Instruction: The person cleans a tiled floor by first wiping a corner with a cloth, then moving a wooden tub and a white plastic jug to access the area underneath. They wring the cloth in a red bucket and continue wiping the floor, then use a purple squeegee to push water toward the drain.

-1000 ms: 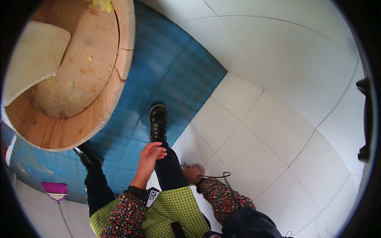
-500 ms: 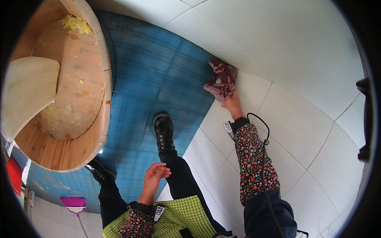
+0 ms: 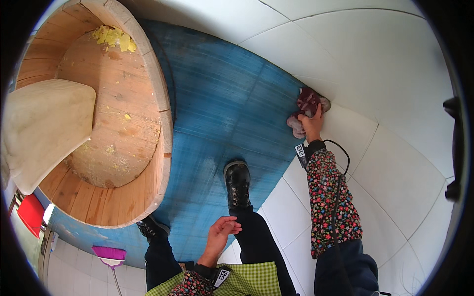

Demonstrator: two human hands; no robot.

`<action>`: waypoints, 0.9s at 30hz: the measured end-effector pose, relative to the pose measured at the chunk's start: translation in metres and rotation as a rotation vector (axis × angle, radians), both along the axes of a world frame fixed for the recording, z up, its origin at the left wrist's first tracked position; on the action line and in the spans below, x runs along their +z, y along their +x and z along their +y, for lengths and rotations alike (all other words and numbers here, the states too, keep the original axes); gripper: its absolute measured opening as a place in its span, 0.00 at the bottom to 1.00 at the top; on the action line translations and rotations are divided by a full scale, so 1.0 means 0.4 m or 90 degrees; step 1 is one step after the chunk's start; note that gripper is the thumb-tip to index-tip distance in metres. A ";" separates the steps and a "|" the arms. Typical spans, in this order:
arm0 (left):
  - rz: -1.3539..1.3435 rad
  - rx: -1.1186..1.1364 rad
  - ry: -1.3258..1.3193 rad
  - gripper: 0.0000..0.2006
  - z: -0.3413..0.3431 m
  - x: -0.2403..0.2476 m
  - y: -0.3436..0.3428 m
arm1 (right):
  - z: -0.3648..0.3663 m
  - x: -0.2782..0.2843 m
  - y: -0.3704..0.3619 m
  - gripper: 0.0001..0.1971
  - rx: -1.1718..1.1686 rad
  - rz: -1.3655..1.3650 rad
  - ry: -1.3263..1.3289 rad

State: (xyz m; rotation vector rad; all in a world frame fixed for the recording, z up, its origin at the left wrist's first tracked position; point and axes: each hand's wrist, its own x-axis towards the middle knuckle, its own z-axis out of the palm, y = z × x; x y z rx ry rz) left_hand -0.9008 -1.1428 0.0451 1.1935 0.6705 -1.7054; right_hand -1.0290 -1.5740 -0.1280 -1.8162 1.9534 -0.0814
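The right hand [image 3: 312, 126] has moved forward, holding a crumpled maroon cloth [image 3: 308, 100]

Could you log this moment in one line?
right hand: holding maroon cloth at edge of blue floor | left hand: loosely curled over right leg | wooden tub: yellow scraps inside

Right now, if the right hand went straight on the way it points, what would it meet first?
Past the crumpled maroon cloth in the right hand, likely the white wall beside the blue surface; depth is unclear, so I can't tell whether the cloth touches the wall.
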 end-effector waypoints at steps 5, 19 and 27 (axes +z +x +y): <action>0.004 0.017 -0.006 0.12 -0.009 0.005 -0.004 | 0.111 0.013 0.213 0.45 0.208 0.058 -0.084; -0.004 0.005 -0.044 0.11 -0.042 0.055 0.005 | 0.351 0.120 0.507 0.35 1.078 -0.042 0.078; -0.006 0.060 -0.044 0.11 -0.027 0.038 0.006 | 0.153 0.137 0.391 0.35 0.716 0.046 -0.091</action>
